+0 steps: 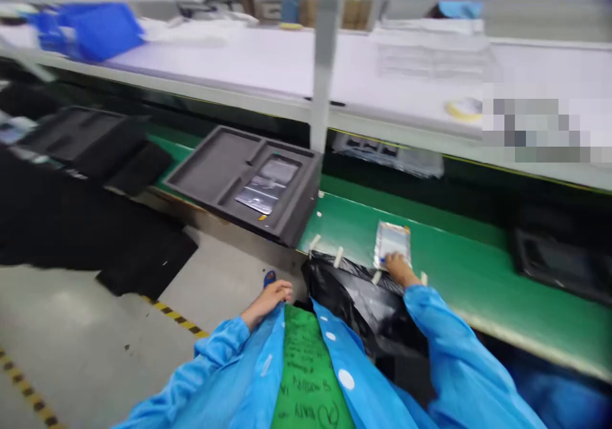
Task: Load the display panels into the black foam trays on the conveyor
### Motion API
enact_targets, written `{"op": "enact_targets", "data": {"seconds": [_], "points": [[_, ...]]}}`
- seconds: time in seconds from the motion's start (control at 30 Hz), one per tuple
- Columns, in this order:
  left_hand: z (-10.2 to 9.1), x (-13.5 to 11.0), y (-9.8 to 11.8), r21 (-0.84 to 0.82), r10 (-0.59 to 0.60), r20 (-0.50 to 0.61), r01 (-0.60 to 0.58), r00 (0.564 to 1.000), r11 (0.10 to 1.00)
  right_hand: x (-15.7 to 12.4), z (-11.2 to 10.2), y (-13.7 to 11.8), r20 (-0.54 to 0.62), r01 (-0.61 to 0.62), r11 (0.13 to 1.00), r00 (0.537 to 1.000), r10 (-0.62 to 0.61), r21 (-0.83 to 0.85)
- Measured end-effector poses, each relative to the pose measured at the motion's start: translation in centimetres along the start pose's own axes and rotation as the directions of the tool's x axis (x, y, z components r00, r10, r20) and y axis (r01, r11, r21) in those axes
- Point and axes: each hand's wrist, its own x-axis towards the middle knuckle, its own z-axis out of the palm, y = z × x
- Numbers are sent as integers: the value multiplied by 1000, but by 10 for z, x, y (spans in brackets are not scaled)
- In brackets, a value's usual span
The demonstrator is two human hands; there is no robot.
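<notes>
My right hand (400,269) is at the near edge of a flat silver packet (393,243) on the green bench, its fingers closed on that edge. The packet has a pale face and a small orange mark at its far corner. My left hand (273,296) is in front of my body beside the blue coat, fingers loosely bent and apart, with nothing visible in it. Ahead of it on the bench is a dark grey foam tray (229,155). A shiny silver packet (268,185) lies in the tray's right compartment.
A black plastic bag (368,301) is taped to the bench edge (478,276) before me. Another dark tray (559,257) sits at right, and a foam tray (76,132) at far left. A white post (325,78) and upper shelf (268,65) stand behind. Black sheeting (71,218) covers the left.
</notes>
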Motion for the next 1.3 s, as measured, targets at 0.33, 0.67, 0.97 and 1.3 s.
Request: {"op": "enact_targets", "data": {"seconds": [0.33, 0.67, 0.97, 1.3], "points": [[1, -11, 11, 29, -59, 0, 59, 998, 998, -13, 13, -12, 48, -142, 974, 990, 135, 174], [43, 27, 43, -215, -132, 328, 210, 936, 954, -57, -71, -24, -265, -79, 951, 951, 162, 300], [117, 56, 101, -309, -187, 615, 452, 766, 837, -170, -52, -187, -612, 473, 819, 765, -200, 324], [98, 26, 80, 94, -315, 724, 364, 614, 927, -209, -50, -202, -481, 498, 674, 845, -235, 545]]}}
